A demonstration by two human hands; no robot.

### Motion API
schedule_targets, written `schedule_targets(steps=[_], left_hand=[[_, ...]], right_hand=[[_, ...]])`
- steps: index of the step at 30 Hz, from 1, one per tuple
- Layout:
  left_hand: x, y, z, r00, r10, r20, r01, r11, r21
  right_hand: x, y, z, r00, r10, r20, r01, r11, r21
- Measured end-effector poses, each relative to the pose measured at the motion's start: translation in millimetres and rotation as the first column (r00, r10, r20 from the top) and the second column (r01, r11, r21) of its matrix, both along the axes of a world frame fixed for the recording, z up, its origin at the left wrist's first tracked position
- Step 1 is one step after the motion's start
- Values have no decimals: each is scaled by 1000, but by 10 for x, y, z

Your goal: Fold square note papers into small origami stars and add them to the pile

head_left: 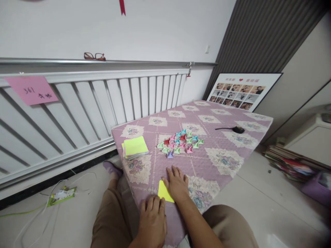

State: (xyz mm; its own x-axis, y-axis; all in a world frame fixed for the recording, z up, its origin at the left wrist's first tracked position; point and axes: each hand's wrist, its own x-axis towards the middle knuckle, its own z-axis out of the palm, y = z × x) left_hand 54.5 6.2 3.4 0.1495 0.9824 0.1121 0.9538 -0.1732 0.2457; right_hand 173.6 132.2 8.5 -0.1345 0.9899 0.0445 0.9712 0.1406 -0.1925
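With right hand (178, 185) laid flat and fingers spread wide, covering the right side of the yellow paper (164, 192) and gripping nothing. With left hand (153, 215) loosely bent, fingers side by side, meeting the yellow paper at its near left corner; cannot tell whether pinching there or merely touching, with the thumb not clearly shown. Lying flat on the cloth-covered desk (193, 163), between both hands: just beyond the left, just left of the right, and touching both, so closer to neither. Impossible to make out a long axis, with the right part hidden; showing a near edge slanting from left fingertips toward right wrist. In the way on the paper's right: only that same spread right hand. Beyond the yellow paper and slightly right, past the right fingertips: a close cluster of small folded pieces (177, 141) in green, pink, blue and red, with a purple piece (170, 155) foremost. Beyond and left of it: a stack of sheets (136, 147), yellow on top. Far beyond and right: a black long-handled utensil (238, 130). Farther off to its left, past the desk edge: a white radiator (134, 93).
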Motion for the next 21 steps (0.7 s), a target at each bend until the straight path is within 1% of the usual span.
schedule_targets(steps=[1, 3, 6, 8, 12, 15, 18, 21], left_hand=[[2, -3, 21, 1000, 6, 9, -6, 1000, -11], [4, -8, 62, 1000, 9, 13, -9, 999, -31], [4, -10, 108, 1000, -9, -10, 8, 998, -56], [5, -9, 124, 999, -22, -27, 20, 998, -67], [1, -5, 121, 999, -32, -20, 31, 998, -52], [-22, -3, 109, 999, -42, 1, 42, 998, -35], [-61, -2, 112, 998, -60, 17, 60, 998, -33], [-105, -2, 131, 997, -77, 19, 78, 996, -40]], right_hand=[[-2, -3, 0, 1000, -1, -22, 1, 1000, 8], [8, -6, -5, 992, 4, -123, 2, 999, 47], [81, -10, -13, 955, 26, -296, 7, 994, 109], [170, -29, -12, 932, 62, -357, -16, 991, 131], [365, -145, 7, 887, 164, -432, -105, 982, 158], [450, -268, 25, 861, 211, -464, -149, 975, 166], [471, -358, 33, 848, 231, -478, -169, 971, 169], [467, -392, 11, 845, 207, -492, -139, 975, 172]])
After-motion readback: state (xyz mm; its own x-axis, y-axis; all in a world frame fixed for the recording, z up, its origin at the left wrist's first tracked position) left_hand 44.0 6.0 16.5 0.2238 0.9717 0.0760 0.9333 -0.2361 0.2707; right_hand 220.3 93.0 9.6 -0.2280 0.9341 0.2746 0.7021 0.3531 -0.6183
